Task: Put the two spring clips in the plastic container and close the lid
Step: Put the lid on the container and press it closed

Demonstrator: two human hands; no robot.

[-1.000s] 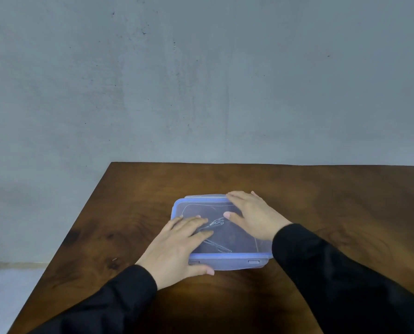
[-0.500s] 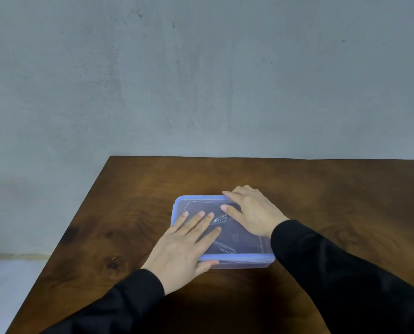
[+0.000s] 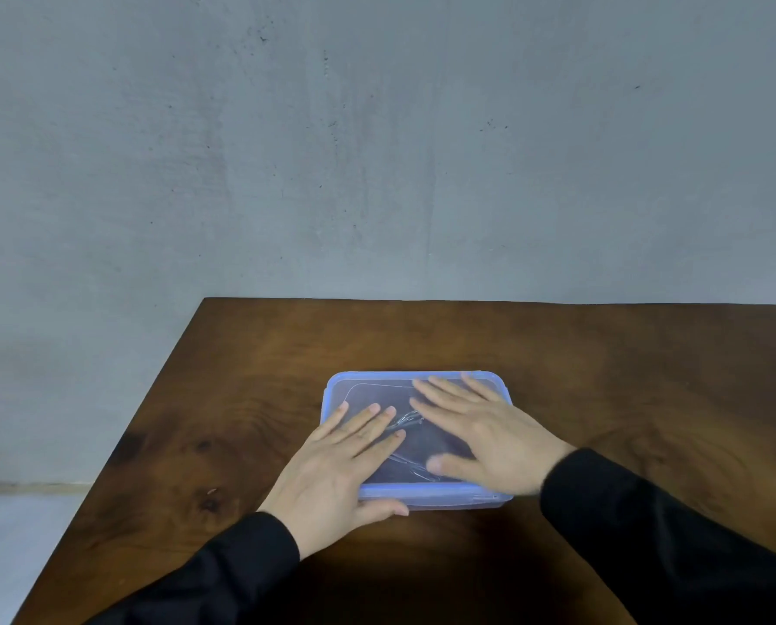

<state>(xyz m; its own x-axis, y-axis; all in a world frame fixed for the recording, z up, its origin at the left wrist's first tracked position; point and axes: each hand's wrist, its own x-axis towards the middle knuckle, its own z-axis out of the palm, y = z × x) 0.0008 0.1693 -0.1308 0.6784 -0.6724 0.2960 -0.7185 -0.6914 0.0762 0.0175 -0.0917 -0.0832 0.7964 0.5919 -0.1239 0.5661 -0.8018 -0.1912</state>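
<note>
The plastic container [image 3: 415,498] sits on the wooden table [image 3: 250,399], its lid [image 3: 368,385] on top. The left hand [image 3: 341,466] lies flat with fingers spread on the lid's near-left part, the right hand [image 3: 489,430] flat and spread on its right. Two spring clips [image 3: 406,419] show faintly through the lid between the hands.

A clear plastic container [image 3: 444,500] with a pale blue-rimmed, see-through lid [image 3: 377,390] sits on a dark brown wooden table [image 3: 602,376] marked by swirling grain and darker knots at 9 o'clock from the box. Silvery spring clips [image 3: 406,419] glint through the lid. Black sleeves [image 3: 647,534] frame the scene at 6 o'clock; a mottled grey wall [image 3: 377,151], flecked with dark specks, fills 12 o'clock.
</note>
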